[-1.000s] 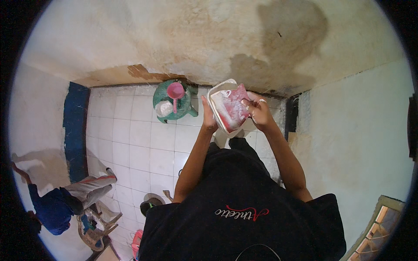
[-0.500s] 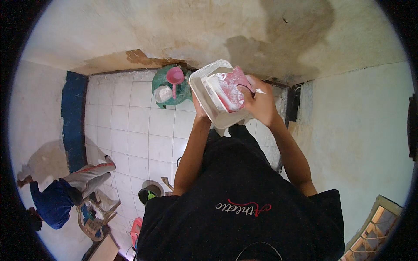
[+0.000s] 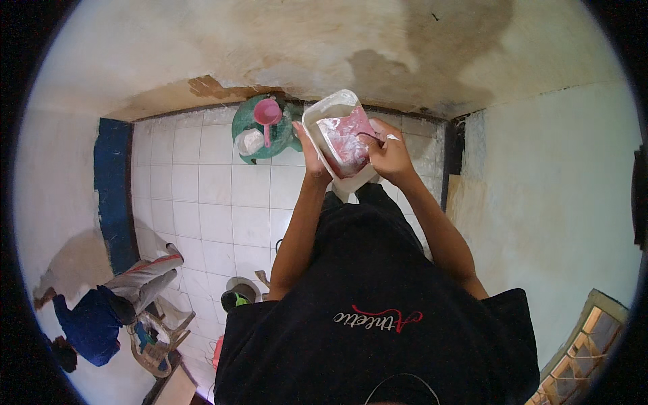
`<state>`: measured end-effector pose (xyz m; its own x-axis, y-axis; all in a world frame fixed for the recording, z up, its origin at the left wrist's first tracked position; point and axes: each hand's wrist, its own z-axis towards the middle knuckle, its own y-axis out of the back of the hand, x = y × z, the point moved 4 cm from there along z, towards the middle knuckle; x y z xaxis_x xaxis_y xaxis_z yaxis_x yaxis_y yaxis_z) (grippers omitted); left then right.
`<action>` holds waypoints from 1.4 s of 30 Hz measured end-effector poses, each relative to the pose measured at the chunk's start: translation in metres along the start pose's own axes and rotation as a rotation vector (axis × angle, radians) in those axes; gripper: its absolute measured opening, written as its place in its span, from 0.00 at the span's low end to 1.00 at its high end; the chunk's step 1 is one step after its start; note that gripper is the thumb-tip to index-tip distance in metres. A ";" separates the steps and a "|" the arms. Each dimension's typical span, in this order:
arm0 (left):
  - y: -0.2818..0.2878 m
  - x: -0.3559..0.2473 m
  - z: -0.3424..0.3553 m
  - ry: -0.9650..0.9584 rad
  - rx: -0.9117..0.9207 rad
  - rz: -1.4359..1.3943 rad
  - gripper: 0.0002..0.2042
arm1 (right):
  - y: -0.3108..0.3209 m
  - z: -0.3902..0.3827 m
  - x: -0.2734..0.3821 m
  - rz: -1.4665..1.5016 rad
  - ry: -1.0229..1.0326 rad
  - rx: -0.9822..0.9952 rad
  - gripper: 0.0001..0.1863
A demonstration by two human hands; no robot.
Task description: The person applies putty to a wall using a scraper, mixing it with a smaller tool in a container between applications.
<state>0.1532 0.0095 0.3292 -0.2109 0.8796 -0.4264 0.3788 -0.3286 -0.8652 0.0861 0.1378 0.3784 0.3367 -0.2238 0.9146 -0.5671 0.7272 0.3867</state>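
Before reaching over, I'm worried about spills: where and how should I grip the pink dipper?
Probably grip the pink dipper by its slim handle, coming from the picture's lower side, toward which the handle points. Favour the right: a white bundle sits left of it on the green stool.

Smeared pink scraper (image 3: 349, 140) over white tub (image 3: 337, 102)

Lettering (image 3: 375, 322) in white and red script, upside down in this view, across a black shirt's (image 3: 378, 270) front.
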 end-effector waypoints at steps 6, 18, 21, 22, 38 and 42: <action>0.005 -0.003 0.002 0.082 0.156 0.054 0.42 | -0.002 -0.005 -0.026 0.427 -0.329 0.042 0.09; 0.014 -0.012 -0.013 -0.042 -0.022 0.006 0.41 | 0.014 -0.014 0.017 0.312 -0.317 -0.069 0.09; 0.011 0.003 -0.006 -0.015 0.132 -0.102 0.41 | 0.013 -0.007 0.036 -0.139 -0.060 -0.062 0.09; 0.007 0.007 -0.008 -0.003 0.097 -0.061 0.41 | 0.010 -0.007 0.031 -0.136 -0.063 -0.068 0.09; 0.022 -0.001 -0.007 0.061 0.121 0.119 0.46 | -0.010 -0.008 -0.014 0.862 -0.556 0.123 0.12; 0.020 -0.020 -0.020 -0.077 -0.078 0.264 0.45 | 0.002 -0.012 0.007 1.031 -0.421 0.137 0.15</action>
<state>0.1831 -0.0079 0.3256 -0.1625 0.7373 -0.6558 0.4973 -0.5128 -0.6998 0.0963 0.1449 0.3844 -0.6074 0.2238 0.7622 -0.5149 0.6197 -0.5923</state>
